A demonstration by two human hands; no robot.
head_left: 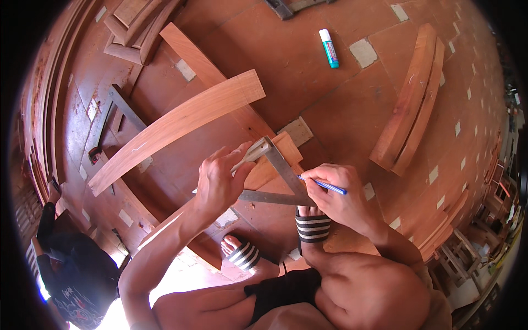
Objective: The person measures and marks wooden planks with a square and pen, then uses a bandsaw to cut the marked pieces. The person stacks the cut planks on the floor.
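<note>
My left hand grips the pale upper side of a metal triangular square, its fingers on top and thumb below. The square lies over a short wooden piece, which is partly hidden beneath it and my hand. In my right hand is a blue pen, pinched with its tip close to the square's right edge. A long curved wooden board extends to the left beyond my left hand. Under it runs a straight wooden plank, crossing at an angle.
Two curved wooden pieces lie side by side on the right of the tiled floor. A glue stick is at the far middle. An angled metal square and a wooden frame lie left. Another person crouches lower left.
</note>
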